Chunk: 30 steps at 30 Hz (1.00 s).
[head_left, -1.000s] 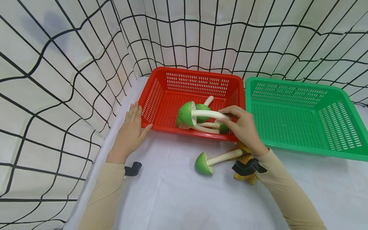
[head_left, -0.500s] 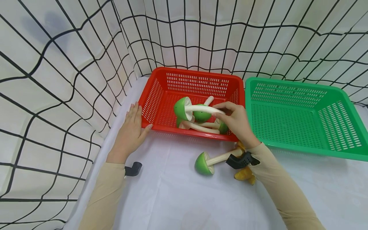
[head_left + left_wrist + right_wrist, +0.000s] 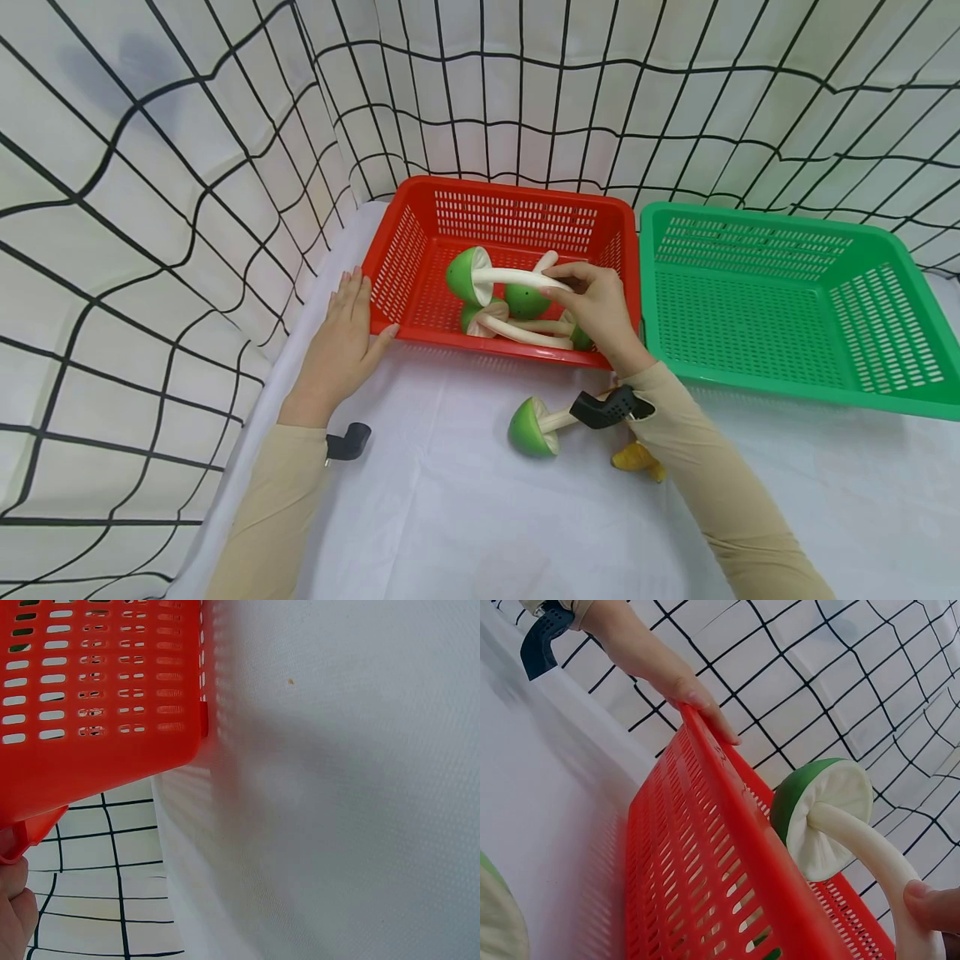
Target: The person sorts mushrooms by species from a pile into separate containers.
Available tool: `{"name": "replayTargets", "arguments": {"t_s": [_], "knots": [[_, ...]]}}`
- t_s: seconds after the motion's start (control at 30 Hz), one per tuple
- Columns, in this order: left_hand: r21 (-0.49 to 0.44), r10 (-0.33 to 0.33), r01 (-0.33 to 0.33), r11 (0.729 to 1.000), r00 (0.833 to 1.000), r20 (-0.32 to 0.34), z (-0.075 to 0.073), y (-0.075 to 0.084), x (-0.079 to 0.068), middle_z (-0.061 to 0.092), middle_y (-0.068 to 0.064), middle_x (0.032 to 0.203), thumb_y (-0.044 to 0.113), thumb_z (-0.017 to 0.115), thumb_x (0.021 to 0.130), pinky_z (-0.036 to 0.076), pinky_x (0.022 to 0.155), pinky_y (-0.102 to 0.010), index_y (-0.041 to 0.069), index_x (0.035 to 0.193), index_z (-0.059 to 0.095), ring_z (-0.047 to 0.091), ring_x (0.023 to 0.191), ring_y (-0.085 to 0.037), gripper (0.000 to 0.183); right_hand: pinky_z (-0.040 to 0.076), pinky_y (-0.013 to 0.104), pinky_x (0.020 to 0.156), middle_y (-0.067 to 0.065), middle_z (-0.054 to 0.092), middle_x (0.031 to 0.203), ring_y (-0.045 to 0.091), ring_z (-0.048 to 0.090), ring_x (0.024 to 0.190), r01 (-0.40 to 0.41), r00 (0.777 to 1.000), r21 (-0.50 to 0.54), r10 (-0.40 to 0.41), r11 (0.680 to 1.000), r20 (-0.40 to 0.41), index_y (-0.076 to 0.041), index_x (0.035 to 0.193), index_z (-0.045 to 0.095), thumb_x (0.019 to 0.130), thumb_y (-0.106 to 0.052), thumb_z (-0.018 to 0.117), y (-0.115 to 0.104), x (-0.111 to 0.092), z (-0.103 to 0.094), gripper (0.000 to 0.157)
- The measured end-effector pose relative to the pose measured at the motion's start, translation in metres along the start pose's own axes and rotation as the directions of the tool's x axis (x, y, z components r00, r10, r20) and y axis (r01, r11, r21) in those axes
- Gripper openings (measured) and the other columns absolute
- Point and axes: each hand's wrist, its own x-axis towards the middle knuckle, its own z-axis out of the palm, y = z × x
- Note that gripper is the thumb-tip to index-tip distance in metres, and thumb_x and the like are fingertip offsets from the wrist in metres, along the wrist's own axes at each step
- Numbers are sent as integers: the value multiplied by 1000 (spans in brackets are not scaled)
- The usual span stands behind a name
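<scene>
My right hand [image 3: 594, 310] pinches the white stem of a green-capped toy mushroom [image 3: 471, 276] over the red basket [image 3: 517, 200]. In the right wrist view that mushroom [image 3: 829, 817] shows above the basket's rim, cap tipped sideways, with a thumb on its stem. Several more green-capped mushrooms [image 3: 529, 302] lie inside, toward the basket's front right. My left hand [image 3: 333, 346] rests with straight fingers on the basket's left front corner. One loose mushroom [image 3: 534, 427] lies on the white cloth in front, its stem partly hidden behind the right wrist's black camera mount.
A green basket [image 3: 750, 317] stands right beside the red one. Yellow banana-like pieces [image 3: 637, 458] lie on the cloth under the right forearm, partly covered. Behind and to the left rises a black wire grid [image 3: 555, 133] backed with white sheeting.
My right hand has moved left and slightly back over the red basket, carrying the mushroom. The left hand stays at the basket's corner, and the baskets have not moved.
</scene>
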Motion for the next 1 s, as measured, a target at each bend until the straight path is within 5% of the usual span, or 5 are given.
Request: {"name": "replayTargets", "arguments": {"t_s": [0.6,1.0], "knots": [[1,-10,10,1000,1000,6,0,2,0,12,-29,152,37,46,98,11,113,-51,-15,143,18,4,142,-36,75,49,29,72,18,69,98,24,62,86,-72,997,-95,71,993,-13,3,104,70,83,-6,71,5,7,2,23],[-3,-13,13,1000,1000,1,1,1,0,12,-27,153,37,46,98,11,113,-49,-14,143,17,3,143,-34,75,48,20,72,16,69,100,23,63,87,62,980,-59,-73,996,-187,4,103,70,81,-3,73,7,4,3,24]]}}
